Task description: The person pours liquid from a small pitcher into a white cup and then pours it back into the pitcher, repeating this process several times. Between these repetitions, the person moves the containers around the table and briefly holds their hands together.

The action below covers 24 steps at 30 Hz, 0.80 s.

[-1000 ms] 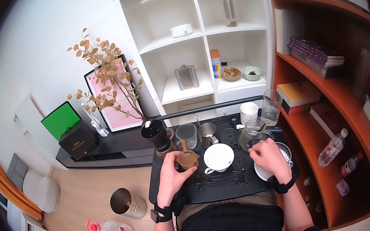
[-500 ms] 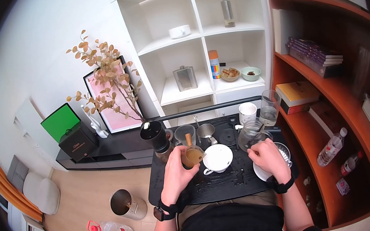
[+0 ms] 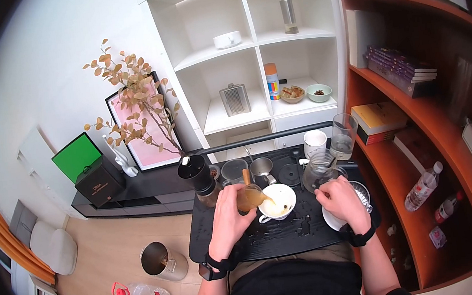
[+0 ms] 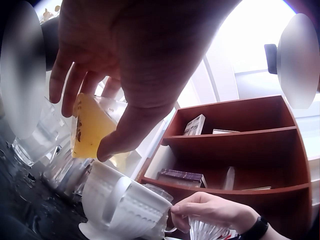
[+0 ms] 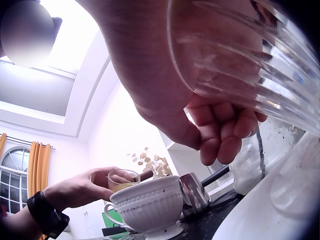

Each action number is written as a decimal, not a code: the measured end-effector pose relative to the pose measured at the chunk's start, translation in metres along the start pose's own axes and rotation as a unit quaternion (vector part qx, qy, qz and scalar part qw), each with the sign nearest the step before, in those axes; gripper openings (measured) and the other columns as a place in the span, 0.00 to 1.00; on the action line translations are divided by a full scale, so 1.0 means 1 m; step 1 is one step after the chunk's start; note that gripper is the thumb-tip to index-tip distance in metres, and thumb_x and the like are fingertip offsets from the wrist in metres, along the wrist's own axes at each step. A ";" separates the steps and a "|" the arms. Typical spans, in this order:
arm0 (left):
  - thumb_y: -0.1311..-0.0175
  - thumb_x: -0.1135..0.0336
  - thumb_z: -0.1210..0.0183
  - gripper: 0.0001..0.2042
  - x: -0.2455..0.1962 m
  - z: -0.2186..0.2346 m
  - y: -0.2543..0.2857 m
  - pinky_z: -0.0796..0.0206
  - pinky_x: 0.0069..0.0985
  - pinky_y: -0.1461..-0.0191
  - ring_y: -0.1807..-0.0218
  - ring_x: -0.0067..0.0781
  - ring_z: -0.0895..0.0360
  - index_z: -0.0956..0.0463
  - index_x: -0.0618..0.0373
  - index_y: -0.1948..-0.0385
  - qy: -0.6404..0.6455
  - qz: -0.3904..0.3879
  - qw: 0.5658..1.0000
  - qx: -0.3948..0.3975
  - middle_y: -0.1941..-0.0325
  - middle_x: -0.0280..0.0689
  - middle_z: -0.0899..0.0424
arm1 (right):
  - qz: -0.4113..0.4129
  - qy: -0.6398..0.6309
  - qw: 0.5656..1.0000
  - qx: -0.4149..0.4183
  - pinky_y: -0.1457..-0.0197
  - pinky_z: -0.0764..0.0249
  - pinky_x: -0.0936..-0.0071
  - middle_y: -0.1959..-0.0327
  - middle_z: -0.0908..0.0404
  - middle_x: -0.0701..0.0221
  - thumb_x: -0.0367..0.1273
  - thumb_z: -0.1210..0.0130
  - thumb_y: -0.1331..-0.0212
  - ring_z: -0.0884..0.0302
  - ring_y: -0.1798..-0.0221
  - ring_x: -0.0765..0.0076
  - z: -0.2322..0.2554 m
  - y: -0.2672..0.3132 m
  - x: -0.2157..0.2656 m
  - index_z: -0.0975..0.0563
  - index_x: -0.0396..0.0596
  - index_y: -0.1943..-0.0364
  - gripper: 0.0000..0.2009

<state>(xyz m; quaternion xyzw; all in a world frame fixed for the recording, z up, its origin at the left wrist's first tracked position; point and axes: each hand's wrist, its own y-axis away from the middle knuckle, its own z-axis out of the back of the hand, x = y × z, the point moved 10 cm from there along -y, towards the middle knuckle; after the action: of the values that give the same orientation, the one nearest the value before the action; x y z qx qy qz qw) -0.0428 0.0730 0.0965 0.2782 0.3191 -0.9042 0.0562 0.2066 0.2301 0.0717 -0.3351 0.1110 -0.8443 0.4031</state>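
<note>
My left hand point(image 3: 227, 224) grips a small glass pitcher point(image 3: 248, 200) with a wooden handle and tilts it to the right. From its spout a tan liquid point(image 3: 268, 198) runs into a white footed cup point(image 5: 150, 206), whose inside shows a brownish patch. In the left wrist view, the thumb and fingers close around the glass just above the cup rim. My right hand point(image 3: 342, 200) hangs loosely curled with nothing visible in it, over a white saucer point(image 3: 333, 221) and beside a ribbed glass point(image 3: 363, 192).
The black tray point(image 3: 270, 242) has wet patches. Behind the cup stand a coffee grinder point(image 3: 194, 172), a clear glass point(image 3: 234, 169), a metal jug point(image 3: 262, 171), a glass jar point(image 3: 317, 167), a white mug point(image 3: 315, 141) and a tall glass point(image 3: 343, 138). A metal bin point(image 3: 174, 265) stands on the floor, left.
My left hand has moved the pitcher right and tipped it further, its spout now over the cup with liquid flowing out. The right hand stays nearly still.
</note>
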 end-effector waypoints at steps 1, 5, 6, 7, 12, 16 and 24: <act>0.44 0.75 0.21 0.31 0.000 0.000 0.000 0.23 0.46 0.26 0.34 0.57 0.17 0.21 0.61 0.36 0.000 0.000 1.000 0.000 0.40 0.48 0.14 | 0.002 0.001 1.000 -0.001 0.43 0.24 0.52 0.72 0.12 0.49 0.34 0.35 0.27 0.15 0.64 0.38 0.000 0.000 0.000 0.12 0.35 0.72 0.17; 0.44 0.76 0.22 0.31 -0.005 -0.001 0.000 0.24 0.46 0.26 0.33 0.57 0.19 0.21 0.60 0.35 -0.003 -0.015 1.000 0.005 0.38 0.47 0.15 | 0.001 -0.001 1.000 0.002 0.43 0.24 0.52 0.72 0.12 0.49 0.34 0.35 0.27 0.15 0.64 0.38 -0.001 0.000 0.000 0.12 0.35 0.72 0.17; 0.44 0.77 0.22 0.32 -0.005 -0.001 0.000 0.24 0.46 0.25 0.33 0.57 0.19 0.21 0.59 0.34 -0.006 -0.014 1.000 0.008 0.38 0.47 0.16 | 0.002 0.001 1.000 0.000 0.43 0.24 0.52 0.71 0.12 0.49 0.35 0.35 0.27 0.15 0.64 0.38 0.000 0.000 0.000 0.12 0.35 0.72 0.17; 0.44 0.77 0.22 0.32 -0.005 -0.002 0.000 0.24 0.46 0.25 0.33 0.57 0.19 0.21 0.59 0.34 -0.005 -0.014 1.000 0.008 0.38 0.47 0.16 | 0.003 0.003 1.000 -0.002 0.43 0.24 0.51 0.71 0.12 0.49 0.35 0.35 0.27 0.15 0.63 0.38 0.000 0.000 0.000 0.12 0.35 0.72 0.17; 0.45 0.77 0.23 0.33 -0.011 -0.001 -0.001 0.24 0.45 0.25 0.34 0.55 0.20 0.19 0.59 0.33 -0.012 -0.025 1.000 0.004 0.37 0.46 0.17 | -0.009 -0.006 1.000 0.016 0.42 0.24 0.49 0.68 0.12 0.48 0.36 0.36 0.27 0.15 0.60 0.36 -0.003 0.000 -0.002 0.13 0.35 0.70 0.17; 0.45 0.77 0.23 0.33 -0.010 -0.001 -0.002 0.24 0.45 0.25 0.34 0.55 0.20 0.19 0.58 0.32 -0.017 -0.033 0.999 0.000 0.37 0.46 0.17 | -0.008 -0.008 1.000 0.015 0.42 0.24 0.50 0.69 0.12 0.48 0.36 0.36 0.27 0.16 0.60 0.36 -0.003 0.000 -0.003 0.13 0.35 0.71 0.17; 0.45 0.79 0.25 0.34 -0.012 -0.003 -0.001 0.26 0.46 0.23 0.31 0.56 0.22 0.18 0.57 0.30 -0.030 -0.031 0.999 0.011 0.35 0.47 0.19 | -0.010 -0.011 1.000 0.012 0.42 0.24 0.50 0.69 0.13 0.48 0.36 0.36 0.27 0.16 0.61 0.36 -0.002 0.000 -0.003 0.14 0.35 0.71 0.17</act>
<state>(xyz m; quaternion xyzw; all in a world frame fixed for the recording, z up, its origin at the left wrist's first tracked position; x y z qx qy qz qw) -0.0318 0.0751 0.1014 0.2417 0.3155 -0.9170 0.0349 0.2063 0.2320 0.0684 -0.3403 0.0933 -0.8460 0.3997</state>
